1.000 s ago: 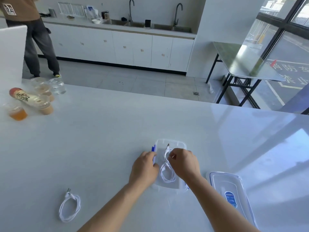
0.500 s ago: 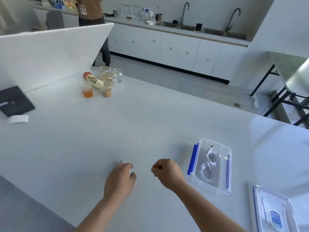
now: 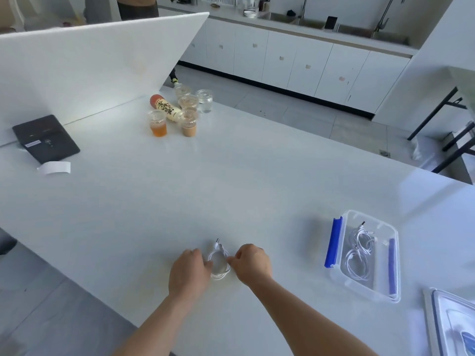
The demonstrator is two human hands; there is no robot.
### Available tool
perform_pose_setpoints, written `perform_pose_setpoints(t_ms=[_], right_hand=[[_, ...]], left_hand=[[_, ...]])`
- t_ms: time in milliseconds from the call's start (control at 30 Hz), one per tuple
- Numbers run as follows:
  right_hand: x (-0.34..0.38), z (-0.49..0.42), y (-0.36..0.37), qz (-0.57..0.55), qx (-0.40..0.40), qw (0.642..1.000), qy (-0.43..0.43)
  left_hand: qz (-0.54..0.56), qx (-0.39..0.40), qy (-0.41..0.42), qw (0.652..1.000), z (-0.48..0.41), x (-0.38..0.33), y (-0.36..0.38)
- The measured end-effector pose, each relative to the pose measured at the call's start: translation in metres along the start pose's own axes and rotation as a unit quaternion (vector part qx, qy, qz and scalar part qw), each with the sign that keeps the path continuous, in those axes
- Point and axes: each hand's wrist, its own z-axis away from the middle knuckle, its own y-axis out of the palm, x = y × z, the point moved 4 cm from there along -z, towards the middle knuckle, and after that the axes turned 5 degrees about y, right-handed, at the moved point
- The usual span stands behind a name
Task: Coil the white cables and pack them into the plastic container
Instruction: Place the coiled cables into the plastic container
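Kitchen: sink [image 3: 295, 19]; white cabinets [image 3: 282, 57]

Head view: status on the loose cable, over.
Left hand, right hand both grip coiled cable on table. Container open to the right, cables already inside. Nothing between them.
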Motion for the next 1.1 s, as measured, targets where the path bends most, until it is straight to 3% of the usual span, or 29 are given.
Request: perform_pose_setpoints(t_ms=[333, 633, 900, 1100], right_hand=[[0.008, -0.005, 0.01, 0.012, 0.009, 1.0, 0.022], [-0.006, 0.006, -0.004, -0.105, 0.011, 0.994, 0.025], [-0.043, 0.028, -0.054, -0.186, -0.028, 0.981, 0.036], [-0.092, 0.048, -0.115, -0.202, -0.114, 0.972, 0.046]], left_hand=[[0.088, -0.017, -0.014, 0.996, -0.009, 0.003, 0.006], [0.175, -0.044, -0.034, 0.983, 0.001, -0.014, -0.006], [0.173, -0.027, 0.034, 0.984, 0.015, -0.075, -0.008], [0.143, 0.003, 0.116, 0.983, 0.026, -0.156, 0.002]])
